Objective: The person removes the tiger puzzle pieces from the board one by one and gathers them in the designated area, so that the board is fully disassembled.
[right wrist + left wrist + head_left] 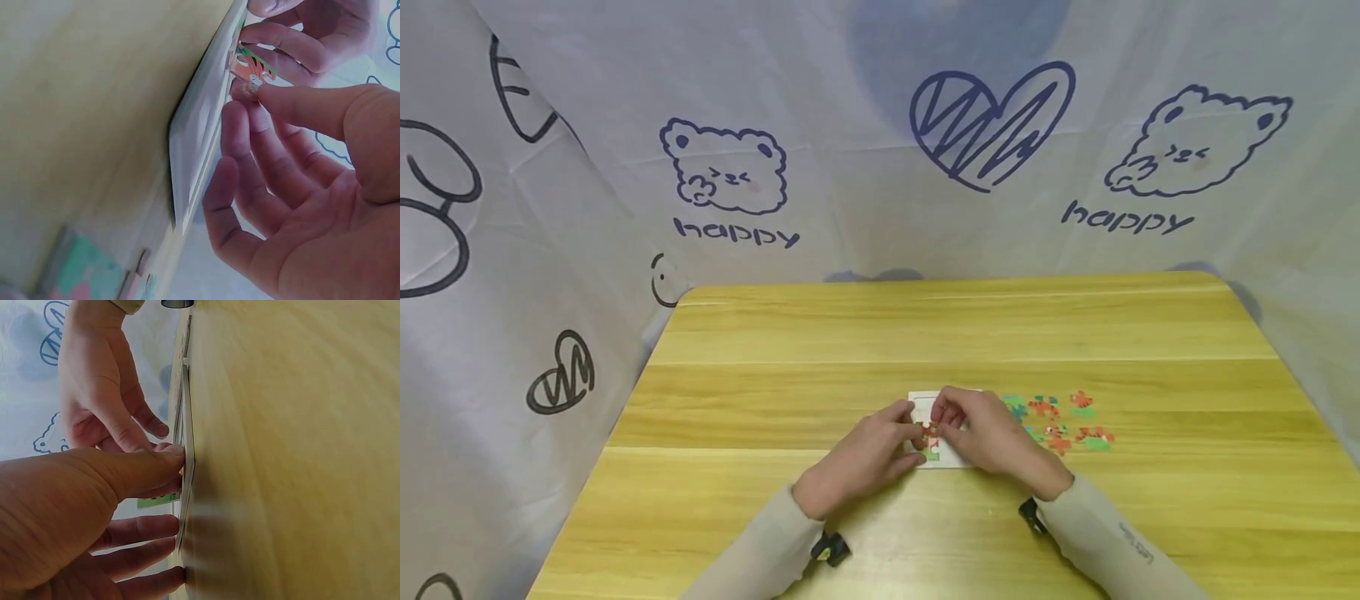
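Observation:
A white puzzle tray (951,457) lies on the table between the two hands, with a few coloured pieces inside at its left. My right hand (981,425) pinches an orange and green jigsaw piece (254,64) between thumb and index finger. That piece stands tilted up from the tray's surface in the right wrist view, and its green part (156,501) shows in the left wrist view. My left hand (871,450) rests at the tray's left side, its thumb touching the near edge and its other fingers stretched over the border near the piece.
Several loose jigsaw pieces (1051,407), orange, green and blue, lie on the wooden table (775,400) just right of the tray. A white cloth (850,217) with drawn bears and hearts hangs behind the table. Each wrist wears a black device.

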The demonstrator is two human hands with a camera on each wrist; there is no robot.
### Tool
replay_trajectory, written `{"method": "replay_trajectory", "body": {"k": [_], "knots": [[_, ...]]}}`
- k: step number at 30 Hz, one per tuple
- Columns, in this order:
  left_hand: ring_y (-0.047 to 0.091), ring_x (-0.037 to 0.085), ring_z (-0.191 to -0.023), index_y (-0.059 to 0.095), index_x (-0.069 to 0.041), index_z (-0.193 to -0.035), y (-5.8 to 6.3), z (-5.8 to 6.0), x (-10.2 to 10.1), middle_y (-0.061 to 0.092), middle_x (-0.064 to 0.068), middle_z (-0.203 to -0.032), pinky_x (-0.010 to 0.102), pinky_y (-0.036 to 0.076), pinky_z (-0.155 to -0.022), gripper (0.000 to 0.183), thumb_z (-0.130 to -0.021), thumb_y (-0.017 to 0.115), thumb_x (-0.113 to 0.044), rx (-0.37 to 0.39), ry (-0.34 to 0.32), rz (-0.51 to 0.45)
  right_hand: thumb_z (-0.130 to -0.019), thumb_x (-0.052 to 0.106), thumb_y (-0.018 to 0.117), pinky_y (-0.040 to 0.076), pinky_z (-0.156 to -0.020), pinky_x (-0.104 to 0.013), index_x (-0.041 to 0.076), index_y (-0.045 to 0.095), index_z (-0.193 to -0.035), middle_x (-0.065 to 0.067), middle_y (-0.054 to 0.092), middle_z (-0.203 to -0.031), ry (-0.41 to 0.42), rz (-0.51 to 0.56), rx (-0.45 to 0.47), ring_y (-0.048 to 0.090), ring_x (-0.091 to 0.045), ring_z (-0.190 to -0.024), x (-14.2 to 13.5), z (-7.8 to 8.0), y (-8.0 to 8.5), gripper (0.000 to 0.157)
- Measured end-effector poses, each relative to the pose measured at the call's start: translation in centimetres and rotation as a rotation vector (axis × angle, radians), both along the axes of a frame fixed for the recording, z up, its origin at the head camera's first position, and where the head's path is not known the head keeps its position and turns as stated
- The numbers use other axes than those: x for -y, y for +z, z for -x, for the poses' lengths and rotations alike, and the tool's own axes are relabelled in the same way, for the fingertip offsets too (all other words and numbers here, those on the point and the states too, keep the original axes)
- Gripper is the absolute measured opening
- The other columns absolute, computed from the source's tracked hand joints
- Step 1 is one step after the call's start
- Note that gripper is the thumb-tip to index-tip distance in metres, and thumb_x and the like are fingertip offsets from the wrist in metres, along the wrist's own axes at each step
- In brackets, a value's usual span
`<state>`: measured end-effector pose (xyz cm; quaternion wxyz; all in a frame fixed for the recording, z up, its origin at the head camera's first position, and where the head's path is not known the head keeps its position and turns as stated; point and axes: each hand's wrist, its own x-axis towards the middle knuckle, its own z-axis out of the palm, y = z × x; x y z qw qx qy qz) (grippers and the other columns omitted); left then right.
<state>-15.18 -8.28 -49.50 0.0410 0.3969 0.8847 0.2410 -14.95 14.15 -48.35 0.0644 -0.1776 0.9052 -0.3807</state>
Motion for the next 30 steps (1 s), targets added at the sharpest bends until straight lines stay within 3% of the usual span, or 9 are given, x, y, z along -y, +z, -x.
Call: {"method": "replay_trajectory", "body": {"k": [13,20,30], "knots": [[0.062,0.010,-0.089,0.082,-0.012,-0.106,0.1,-0.1,-0.1,0.066,0.005,-0.117,0.023,0.061,-0.085,0.010,-0.100,0.082,-0.019,-0.007,-0.002,0.009,-0.103,0.004,0.072,0.059,-0.079,-0.024,0.016,0.079,-0.104,0.004,0.079,-0.098,-0.034,0.062,-0.023,0.070,-0.008,-0.092,-3.0,-0.8,1.3,0.014],[0.058,0.010,-0.087,0.081,-0.010,-0.104,0.0,-0.1,0.1,0.063,0.005,-0.114,0.023,0.057,-0.081,0.008,-0.100,0.082,-0.018,-0.005,-0.002,0.001,-0.102,0.005,0.074,0.061,-0.076,-0.025,0.019,0.079,-0.105,0.006,0.080,-0.101,0.025,0.089,-0.083,0.070,-0.004,-0.091,-6.4,-1.6,1.5,0.015],[0.060,0.012,-0.086,0.081,-0.009,-0.102,0.2,-0.1,0.1,0.064,0.006,-0.116,0.023,0.058,-0.080,0.007,-0.101,0.081,-0.016,-0.008,-0.009,-0.017,-0.103,0.009,0.076,0.060,-0.074,-0.025,0.024,0.079,-0.103,0.012,0.079,-0.100,0.045,0.088,-0.076,0.070,-0.002,-0.091,-10.5,-3.1,1.7,0.016]]}}
